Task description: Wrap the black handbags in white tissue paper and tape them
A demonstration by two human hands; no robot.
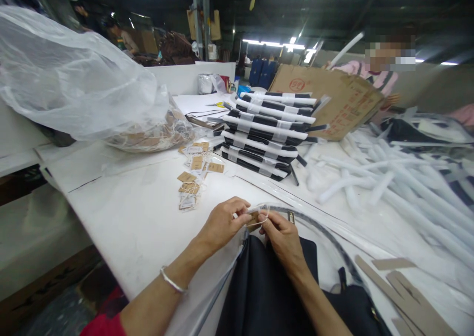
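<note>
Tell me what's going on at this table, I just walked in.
Someone is working with a small brown tag above a black bag. Their right hand pinches its pale string, and the left hand is at the tag's other side. More tags lie loose on the table, near a stack of black bundles.

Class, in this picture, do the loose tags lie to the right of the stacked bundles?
No: the loose tags lie on the white table to the left of the stacked bundles.
</note>
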